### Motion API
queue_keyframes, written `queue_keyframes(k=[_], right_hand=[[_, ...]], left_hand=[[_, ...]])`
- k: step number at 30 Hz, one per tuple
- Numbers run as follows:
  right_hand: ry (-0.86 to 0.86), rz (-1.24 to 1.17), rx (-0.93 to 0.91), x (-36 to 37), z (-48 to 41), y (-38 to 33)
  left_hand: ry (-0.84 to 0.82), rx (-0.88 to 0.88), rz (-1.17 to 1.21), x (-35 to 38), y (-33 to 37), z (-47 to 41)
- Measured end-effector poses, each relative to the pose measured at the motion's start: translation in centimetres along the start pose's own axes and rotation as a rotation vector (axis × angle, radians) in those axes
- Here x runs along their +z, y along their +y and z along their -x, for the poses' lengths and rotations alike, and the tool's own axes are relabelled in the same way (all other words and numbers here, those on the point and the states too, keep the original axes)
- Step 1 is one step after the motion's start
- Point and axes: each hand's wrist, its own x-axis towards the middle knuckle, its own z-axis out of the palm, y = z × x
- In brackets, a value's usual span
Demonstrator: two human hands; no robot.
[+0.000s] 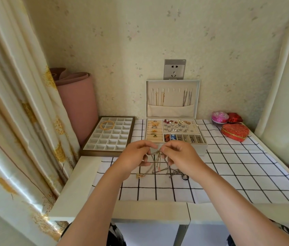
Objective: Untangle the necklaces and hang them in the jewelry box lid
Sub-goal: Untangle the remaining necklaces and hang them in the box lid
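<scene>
Both my forearms bare, reaching in from near edge, converging toward middle. Wrists roughly level. My left hand (135, 156) and right hand (182, 155) raised, knuckles up, fingertips close together, each pinching top of necklace tangle (158, 161) — remaining fingers curled underneath.

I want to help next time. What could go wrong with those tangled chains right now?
The left hand and right hand both pinch the tangled necklaces; pulling apart could tighten the knot or snap a thin chain. Loose ends trail on the checked cloth, so lifting might catch them on the jewelry box behind.
</scene>
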Motion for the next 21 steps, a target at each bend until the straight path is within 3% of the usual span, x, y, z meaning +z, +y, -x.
queue_keyframes(k=[4,8,10,12,16,19,21], right_hand=[[-0.065,0.160,-0.017,-0.6,0.2,0.4],[-0.003,0.579,-0.117,-0.8,0.5,1.1],[0.051,0.626,-0.169,-0.7,0.5,1.1],[0.057,0.506,-0.108,-0.5,0.3,1.0],[-0.100,-0.075,0.181,-0.1,0.2,-0.3],[-0.115,-0.375,0.272,-0.1,-0.1,-0.4],[-0.124,-0.341,0.250,-0.5,-0.4,0.0]], left_hand=[[-0.113,0.050,-0.207,-0.1,-0.6,0.3],[-0.055,0.073,-0.362,0.3,-1.5,0.0],[-0.020,0.088,-0.434,0.6,-1.6,-0.2],[0.038,0.122,-0.465,0.8,-1.5,-0.4],[0.099,0.155,-0.492,0.8,-1.3,-0.3],[0.023,0.095,-0.291,1.1,-0.9,0.0],[-0.035,0.068,-0.083,1.4,-0.5,0.1]])
